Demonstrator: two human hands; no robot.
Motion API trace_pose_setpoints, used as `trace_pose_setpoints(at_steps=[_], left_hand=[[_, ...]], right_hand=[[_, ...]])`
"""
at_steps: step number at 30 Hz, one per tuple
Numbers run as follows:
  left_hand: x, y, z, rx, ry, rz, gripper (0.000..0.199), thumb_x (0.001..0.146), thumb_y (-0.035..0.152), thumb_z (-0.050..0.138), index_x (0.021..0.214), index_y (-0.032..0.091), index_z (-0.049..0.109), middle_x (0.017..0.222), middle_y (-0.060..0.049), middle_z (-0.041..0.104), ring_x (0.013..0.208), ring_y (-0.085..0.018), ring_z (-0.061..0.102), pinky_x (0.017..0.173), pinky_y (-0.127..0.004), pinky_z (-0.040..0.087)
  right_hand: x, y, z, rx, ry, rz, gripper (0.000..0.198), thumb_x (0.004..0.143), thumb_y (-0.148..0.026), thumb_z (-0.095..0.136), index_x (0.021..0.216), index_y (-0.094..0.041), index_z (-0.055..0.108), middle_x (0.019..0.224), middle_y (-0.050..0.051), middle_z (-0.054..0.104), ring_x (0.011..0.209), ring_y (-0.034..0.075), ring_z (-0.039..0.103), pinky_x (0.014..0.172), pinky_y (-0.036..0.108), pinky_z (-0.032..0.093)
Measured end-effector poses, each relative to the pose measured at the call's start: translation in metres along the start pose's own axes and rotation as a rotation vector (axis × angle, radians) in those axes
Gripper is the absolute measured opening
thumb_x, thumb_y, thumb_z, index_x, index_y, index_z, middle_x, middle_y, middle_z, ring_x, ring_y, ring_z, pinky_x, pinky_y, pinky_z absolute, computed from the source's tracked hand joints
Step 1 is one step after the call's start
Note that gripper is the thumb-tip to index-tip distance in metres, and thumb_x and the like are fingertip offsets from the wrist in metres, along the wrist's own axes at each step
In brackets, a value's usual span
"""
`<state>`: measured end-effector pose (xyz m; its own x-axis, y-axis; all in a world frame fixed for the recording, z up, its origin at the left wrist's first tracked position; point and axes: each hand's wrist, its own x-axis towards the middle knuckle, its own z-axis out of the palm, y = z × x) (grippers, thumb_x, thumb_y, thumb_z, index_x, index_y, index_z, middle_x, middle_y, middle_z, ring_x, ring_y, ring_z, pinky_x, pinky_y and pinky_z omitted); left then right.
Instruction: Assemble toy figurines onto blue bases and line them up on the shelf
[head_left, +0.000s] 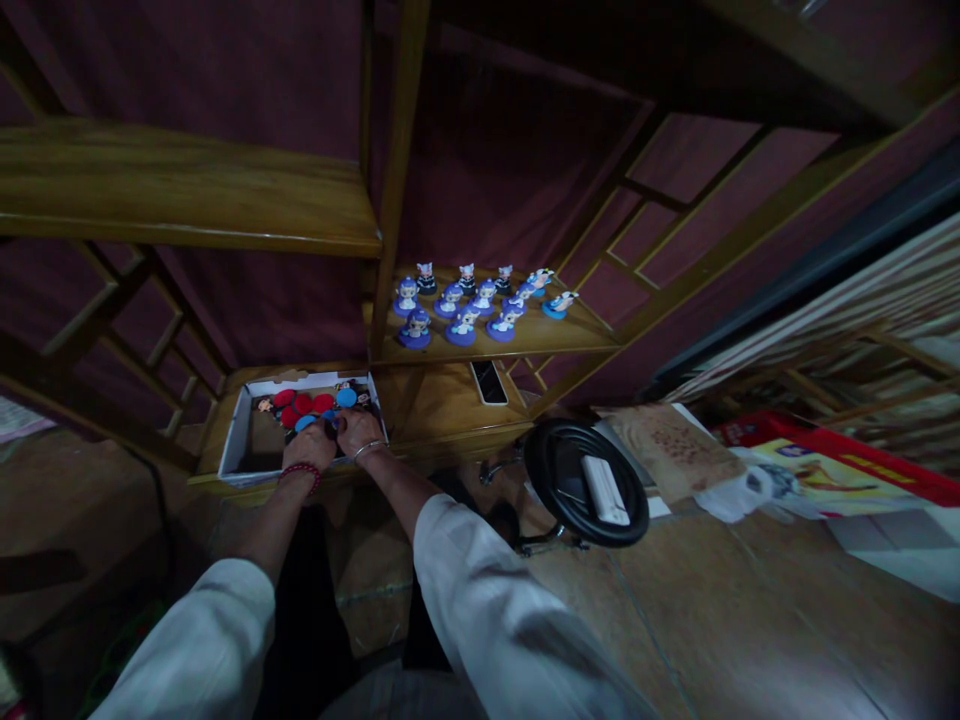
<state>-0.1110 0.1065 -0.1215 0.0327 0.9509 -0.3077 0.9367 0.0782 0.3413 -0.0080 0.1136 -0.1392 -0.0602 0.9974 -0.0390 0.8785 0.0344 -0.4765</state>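
Note:
Both my hands reach into a shallow white cardboard box (238, 437) on the low wooden shelf. My left hand (311, 447), with a red bead bracelet at the wrist, has its fingers curled down beside a blue round base (306, 423). Close against it, my right hand (358, 432), wearing a silver bangle, is bent with fingers together. Between the fingertips shows a small blue-based figurine (330, 415), mostly covered by the hands. Several figurines with red round bases (292, 408) lie in the box, and another blue base (346, 398) sits just beyond my right hand.
On the upper wooden shelf (577, 335) stand several small figurines (463, 325) with purple, black and blue bases. A phone (489, 382) lies on the lower shelf. To the right are a round black stool (547, 450) with a white box (606, 490), cardboard (667, 450) and a red-yellow package (847, 470).

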Motion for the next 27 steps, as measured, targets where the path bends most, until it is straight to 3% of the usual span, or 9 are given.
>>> trace_pose_setpoints(at_steps=[14,27], left_hand=[[0.0006,0.0008,-0.0015,-0.002,-0.015,-0.004,0.036,0.077,0.032,0.034,0.104,0.018,0.053,0.102,-0.016,0.059,0.093,-0.030,0.057,0.073,-0.038,0.044],[0.0032,0.0000,0.0001,0.011,-0.012,-0.013,0.043,0.078,0.043,0.033,0.106,0.018,0.054,0.103,-0.017,0.059,0.093,-0.031,0.056,0.073,-0.040,0.044]], right_hand=[[0.0030,0.0003,0.0016,-0.015,0.021,-0.023,0.025,0.077,-0.020,0.042,0.093,-0.019,0.062,0.095,0.006,0.065,0.088,0.014,0.059,0.077,0.022,0.043],[0.0023,0.0009,0.0027,-0.026,0.008,-0.014,0.026,0.078,-0.020,0.042,0.096,-0.019,0.061,0.097,0.006,0.064,0.091,0.014,0.057,0.081,0.023,0.042]])
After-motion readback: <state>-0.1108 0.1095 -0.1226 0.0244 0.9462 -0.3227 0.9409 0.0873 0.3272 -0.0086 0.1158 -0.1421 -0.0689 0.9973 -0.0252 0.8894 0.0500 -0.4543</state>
